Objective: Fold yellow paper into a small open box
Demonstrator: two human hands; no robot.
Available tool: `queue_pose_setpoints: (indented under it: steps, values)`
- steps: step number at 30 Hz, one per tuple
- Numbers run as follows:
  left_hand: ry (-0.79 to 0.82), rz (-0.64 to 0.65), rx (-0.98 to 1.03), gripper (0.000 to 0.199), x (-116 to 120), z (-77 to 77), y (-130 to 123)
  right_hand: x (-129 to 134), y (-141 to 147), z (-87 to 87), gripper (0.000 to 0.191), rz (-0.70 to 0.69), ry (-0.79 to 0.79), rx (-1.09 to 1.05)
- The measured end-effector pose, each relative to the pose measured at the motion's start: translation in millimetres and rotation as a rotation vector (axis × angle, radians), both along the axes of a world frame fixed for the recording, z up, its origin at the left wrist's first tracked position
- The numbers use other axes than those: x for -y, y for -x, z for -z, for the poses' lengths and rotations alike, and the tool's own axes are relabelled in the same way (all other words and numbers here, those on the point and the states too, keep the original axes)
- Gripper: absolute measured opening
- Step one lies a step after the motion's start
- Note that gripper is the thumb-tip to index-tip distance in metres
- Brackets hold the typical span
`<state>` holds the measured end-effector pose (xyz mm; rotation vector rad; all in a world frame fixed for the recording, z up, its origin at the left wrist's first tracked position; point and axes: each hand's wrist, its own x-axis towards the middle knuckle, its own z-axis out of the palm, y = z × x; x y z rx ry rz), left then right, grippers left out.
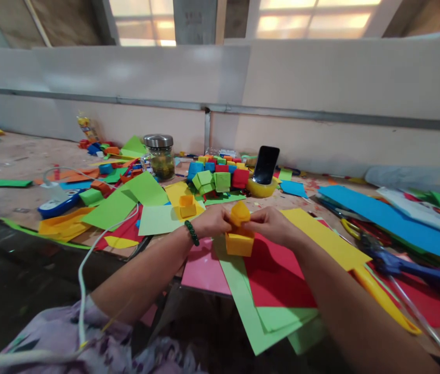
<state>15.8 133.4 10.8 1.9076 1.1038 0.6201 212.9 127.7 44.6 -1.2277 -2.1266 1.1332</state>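
Both hands meet at a yellow folded paper box [240, 245], whose flap [240, 212] stands up above its body. My left hand [215, 220] pinches the flap from the left, a dark green bead bracelet [191, 233] on its wrist. From the right, my right hand [271, 224] pinches the same piece, its fingertips partly hidden behind the paper. Under the hands lie a red sheet [278, 275], light green sheets [243, 317] and a pink sheet [206, 270]. A smaller yellow paper box [187, 206] sits left of the hands.
Coloured paper cubes [222, 181] are grouped behind the hands. A phone [266, 164] leans upright in a yellow tape roll [262, 188]. A lidded glass jar [159, 158] stands to the left. Blue-handled scissors [410, 266] lie right; a white cable [82, 280] crosses the left side.
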Motion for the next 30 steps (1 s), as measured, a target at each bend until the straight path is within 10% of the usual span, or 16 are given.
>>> queue_pose_setpoints:
  steps: [6, 11, 30]
  values:
    - [-0.069, -0.019, -0.074, 0.032, 9, -6.6, -2, -9, -8, -2.8, 0.057, 0.106, 0.425, -0.115]
    - [-0.104, -0.038, -0.161, 0.026, 13, -10.7, -4, -9, -2, 2.2, 0.026, 0.100, 0.303, -0.064]
    - [0.039, -0.026, -0.105, 0.023, 12, -21.1, 1, 0, 2, 5.3, 0.033, 0.049, -0.230, 0.282]
